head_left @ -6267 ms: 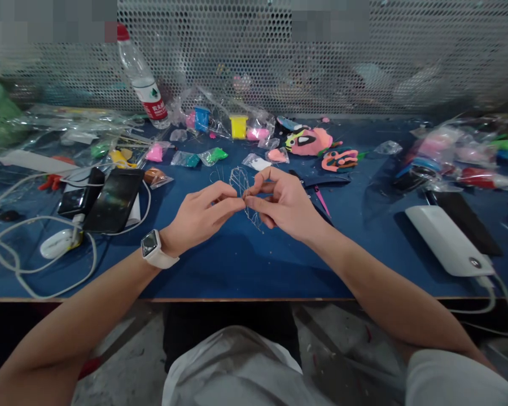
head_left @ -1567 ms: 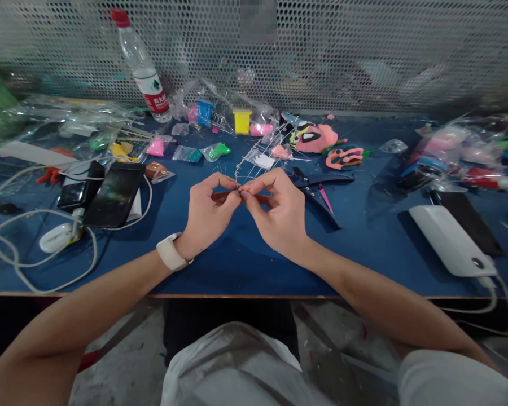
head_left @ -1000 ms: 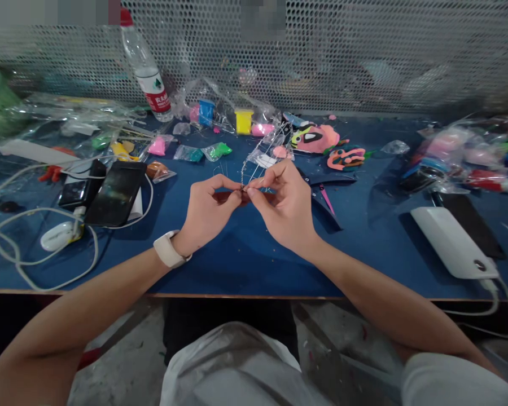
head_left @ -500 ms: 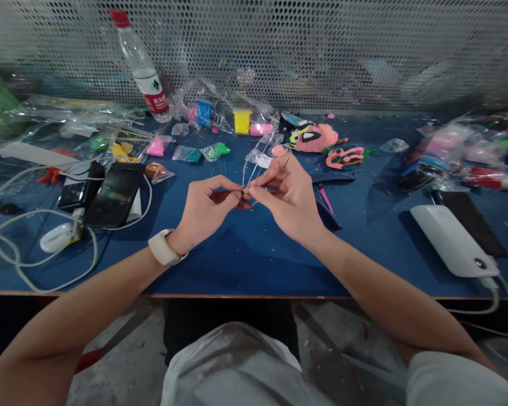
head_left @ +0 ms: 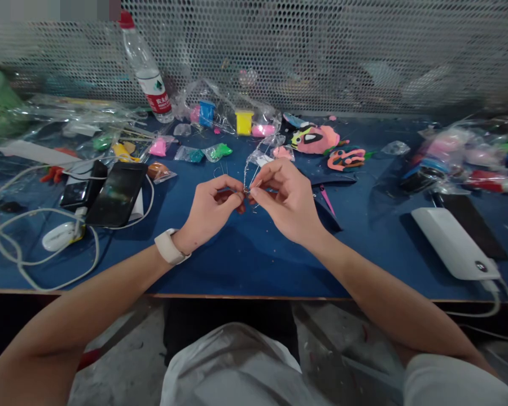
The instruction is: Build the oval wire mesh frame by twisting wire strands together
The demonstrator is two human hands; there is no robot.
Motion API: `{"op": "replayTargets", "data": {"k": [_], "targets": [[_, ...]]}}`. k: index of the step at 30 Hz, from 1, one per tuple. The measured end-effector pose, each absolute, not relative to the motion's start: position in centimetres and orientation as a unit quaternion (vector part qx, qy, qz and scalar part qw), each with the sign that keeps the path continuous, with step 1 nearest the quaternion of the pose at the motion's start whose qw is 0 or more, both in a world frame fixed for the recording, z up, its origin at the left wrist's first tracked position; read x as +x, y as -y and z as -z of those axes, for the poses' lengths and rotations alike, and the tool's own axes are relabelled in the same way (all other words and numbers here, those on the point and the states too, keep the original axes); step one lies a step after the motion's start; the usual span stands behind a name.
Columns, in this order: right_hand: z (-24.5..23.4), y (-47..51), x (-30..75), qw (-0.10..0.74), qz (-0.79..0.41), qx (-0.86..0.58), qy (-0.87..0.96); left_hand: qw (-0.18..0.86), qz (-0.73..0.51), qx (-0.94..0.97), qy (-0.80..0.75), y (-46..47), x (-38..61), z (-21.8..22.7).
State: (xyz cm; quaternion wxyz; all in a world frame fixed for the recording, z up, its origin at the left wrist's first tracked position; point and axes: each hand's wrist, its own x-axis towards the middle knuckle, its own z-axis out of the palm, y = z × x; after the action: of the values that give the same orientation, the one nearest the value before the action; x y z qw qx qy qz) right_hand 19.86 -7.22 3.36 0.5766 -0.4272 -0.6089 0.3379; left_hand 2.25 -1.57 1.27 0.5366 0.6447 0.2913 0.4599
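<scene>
Over the middle of the blue table, my left hand (head_left: 214,207) and my right hand (head_left: 291,202) meet at the fingertips. Both pinch a thin, silvery twisted wire (head_left: 245,171), whose twisted length rises between them toward the back. Short wire ends poke out below the right fingertips. Exactly where each finger presses on the wire is partly hidden. Loose thin wire (head_left: 220,169) lies just beyond the left hand. Behind the right hand are small bags and a pink clay lump (head_left: 281,152). A pale band circles the left wrist.
Clay figures (head_left: 315,138) lie at the back right of centre, near a pink-and-navy item (head_left: 327,201). A water bottle (head_left: 154,90) leans on the mesh panel (head_left: 305,51). Left are a phone (head_left: 117,194) and cables; right, a white power bank (head_left: 452,242) and bagged clay.
The fingertips have drawn slightly apart around the wire, and my right fingers have shifted their pinch a little. The whole view has moved slightly. Both hands stay over the same spot.
</scene>
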Motion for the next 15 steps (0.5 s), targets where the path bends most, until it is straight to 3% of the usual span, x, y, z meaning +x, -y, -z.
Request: {"op": "replayTargets", "data": {"k": [7, 15], "targets": [[-3.5, 6.8, 20.5, 0.57, -0.38, -0.417, 0.598, 0.615, -0.435, 0.604, -0.261, 1.5, 2.2, -1.0], [-4.0, 5.9, 21.8, 0.533, -0.467, -0.405, 0.579, 0.582, -0.427, 0.65, -0.238, 1.6, 1.5, -1.6]]}}
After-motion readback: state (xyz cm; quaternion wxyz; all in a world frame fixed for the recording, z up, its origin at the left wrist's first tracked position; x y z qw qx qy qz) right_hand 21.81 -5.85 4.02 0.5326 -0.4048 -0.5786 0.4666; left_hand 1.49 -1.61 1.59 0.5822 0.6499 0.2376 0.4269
